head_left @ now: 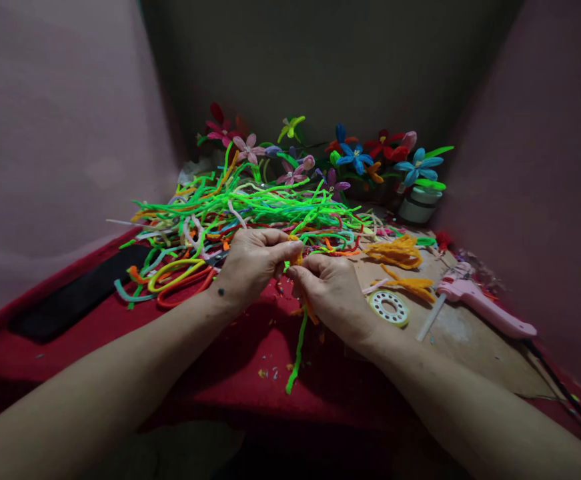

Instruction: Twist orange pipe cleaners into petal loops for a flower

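Both hands meet over the front of the red cloth. My left hand is closed, its thumb and forefinger pinching the upper end of an orange pipe cleaner. On the lower part of that same piece my right hand is closed too, the fingertips nearly touching those of the left. A bright green pipe cleaner hangs down below the right hand, with a short orange end beside it. How the green and orange pieces join is hidden by the fingers.
Behind my hands lies a heap of coloured pipe cleaners, with finished flowers beyond. Scissors rest at left near a black phone-like slab. At right, a cardboard sheet bears a pink glue gun and a tape roll.
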Available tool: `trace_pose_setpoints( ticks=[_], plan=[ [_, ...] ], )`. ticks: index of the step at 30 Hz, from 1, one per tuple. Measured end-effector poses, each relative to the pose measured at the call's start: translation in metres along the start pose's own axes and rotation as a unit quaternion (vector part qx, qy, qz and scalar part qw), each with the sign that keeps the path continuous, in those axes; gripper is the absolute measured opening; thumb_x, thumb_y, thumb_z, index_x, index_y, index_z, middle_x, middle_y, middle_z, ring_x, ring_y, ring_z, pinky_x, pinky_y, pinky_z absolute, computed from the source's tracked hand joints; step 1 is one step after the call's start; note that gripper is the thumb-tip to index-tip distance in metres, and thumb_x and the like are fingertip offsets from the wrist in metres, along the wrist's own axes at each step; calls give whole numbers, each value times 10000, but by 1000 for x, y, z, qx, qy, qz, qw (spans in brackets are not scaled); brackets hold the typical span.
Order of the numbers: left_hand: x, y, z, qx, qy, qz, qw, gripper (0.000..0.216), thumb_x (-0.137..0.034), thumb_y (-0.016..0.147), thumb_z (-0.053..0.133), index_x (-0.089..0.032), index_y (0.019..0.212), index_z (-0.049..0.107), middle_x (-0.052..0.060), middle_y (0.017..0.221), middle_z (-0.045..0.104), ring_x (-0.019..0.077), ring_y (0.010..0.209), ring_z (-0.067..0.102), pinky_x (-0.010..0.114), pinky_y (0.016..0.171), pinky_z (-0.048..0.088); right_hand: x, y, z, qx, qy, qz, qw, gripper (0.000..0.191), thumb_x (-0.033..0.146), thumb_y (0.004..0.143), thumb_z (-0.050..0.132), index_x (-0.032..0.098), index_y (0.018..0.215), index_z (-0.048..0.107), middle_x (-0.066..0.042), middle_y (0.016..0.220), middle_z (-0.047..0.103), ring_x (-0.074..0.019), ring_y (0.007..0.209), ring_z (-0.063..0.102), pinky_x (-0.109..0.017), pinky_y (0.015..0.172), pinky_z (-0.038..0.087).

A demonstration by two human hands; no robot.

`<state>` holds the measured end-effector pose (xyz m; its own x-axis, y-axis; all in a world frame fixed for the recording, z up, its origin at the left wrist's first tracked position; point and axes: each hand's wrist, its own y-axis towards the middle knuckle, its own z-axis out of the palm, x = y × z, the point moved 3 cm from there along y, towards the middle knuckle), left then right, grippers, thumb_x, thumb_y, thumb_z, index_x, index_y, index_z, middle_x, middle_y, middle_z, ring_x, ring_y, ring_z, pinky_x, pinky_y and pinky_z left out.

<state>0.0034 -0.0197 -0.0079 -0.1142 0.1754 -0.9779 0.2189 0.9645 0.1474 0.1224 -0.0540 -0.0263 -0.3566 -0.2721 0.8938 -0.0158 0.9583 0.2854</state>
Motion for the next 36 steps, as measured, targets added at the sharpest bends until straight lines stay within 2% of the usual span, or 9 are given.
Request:
trace_pose_setpoints(
  ticks=[5, 8, 11, 15, 18, 23, 26, 30, 36],
  plan=[
    [3, 4, -1, 25, -66, -76, 995, 215, -269, 649, 706, -125, 555, 576, -66, 374, 417, 26, 333, 323, 166, 338, 205, -8, 3, 3, 105, 187, 115, 970, 256, 327, 728, 612, 138, 555, 595, -4, 483, 565, -69, 402, 416, -209, 408, 296],
    [5, 6, 0, 55, -124, -106, 985, 202, -226, 605, 739, -118, 560, 574, -60, 412, 455, 20, 350, 353, 151, 342, 217, -11, 5, 2, 153, 305, 157, 927, 240, 366, 695, 643, 127, 668, 651, -24, 544, 619, -99, 439, 512, -217, 433, 378],
    [7, 7, 3, 82, -137, -102, 982, 192, -215, 613, 738, -113, 577, 579, -49, 442, 482, 25, 365, 393, 146, 354, 257, -13, 6, 3, 163, 357, 191, 900, 212, 328, 666, 673, 123, 715, 651, -51, 596, 664, -142, 492, 595, -245, 466, 444],
    [9, 7, 5, 93, -120, -89, 984, 211, -265, 642, 732, -117, 640, 581, -38, 502, 515, 43, 392, 441, 160, 382, 327, -16, 8, 4, 142, 369, 208, 895, 184, 272, 629, 704, 110, 690, 640, -55, 593, 674, -125, 449, 577, -240, 459, 451],
    [12, 7, 4, 103, -139, -100, 980, 275, -351, 661, 728, -143, 774, 588, -40, 577, 536, 42, 427, 463, 164, 418, 361, -17, 12, 1, 71, 395, 198, 894, 180, 244, 597, 729, 124, 707, 654, -35, 619, 674, -122, 500, 589, -249, 505, 468],
    [20, 3, 8, 167, -137, -165, 962, 279, -359, 674, 721, -149, 783, 573, -65, 484, 468, 29, 357, 379, 150, 360, 255, -19, 18, -7, -33, 410, 185, 892, 176, 228, 553, 764, 142, 654, 648, 24, 544, 592, -64, 451, 477, -196, 408, 354],
    [16, -3, 16, 210, -81, -145, 964, 211, -327, 731, 659, -133, 699, 585, -46, 428, 480, 40, 321, 360, 172, 348, 242, -18, 20, -7, -43, 444, 197, 873, 202, 202, 511, 771, 146, 636, 622, 28, 524, 576, -71, 439, 462, -201, 389, 335],
    [10, -6, 18, 186, 1, -119, 975, 258, -305, 746, 625, -125, 570, 571, -40, 353, 442, 39, 304, 324, 180, 344, 188, -21, 19, -5, -55, 460, 216, 860, 221, 193, 493, 768, 156, 622, 593, 40, 501, 549, -67, 408, 427, -207, 369, 308],
    [15, -3, 15, 203, -46, -155, 966, 237, -293, 726, 630, -128, 570, 564, -33, 407, 475, 33, 295, 315, 192, 331, 132, -24, 24, -10, -13, 448, 166, 878, 209, 221, 548, 750, 151, 584, 556, 63, 461, 463, -46, 396, 362, -205, 378, 261]
  ],
)
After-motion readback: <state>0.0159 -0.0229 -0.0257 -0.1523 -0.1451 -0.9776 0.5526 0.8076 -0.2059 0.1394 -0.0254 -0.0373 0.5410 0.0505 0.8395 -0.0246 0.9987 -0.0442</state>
